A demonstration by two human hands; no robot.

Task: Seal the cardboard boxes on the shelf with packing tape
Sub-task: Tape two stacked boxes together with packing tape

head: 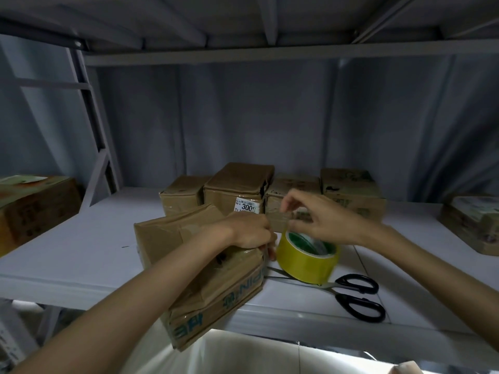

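Left hand (pixel 251 230) gripped the front cardboard box's (pixel 205 265) edge while the right hand (pixel 316 220) pinched tape pulled from the yellow roll (pixel 306 261), beside scissors (pixel 353 295) on the white shelf (pixel 81 255).

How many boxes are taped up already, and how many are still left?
I can't count for sure. The front box is in hand: the left hand holds its edge while the right hand pinches tape pulled from the yellow roll. The scissors lie unused. The back boxes look closed; whether they're taped is unclear.
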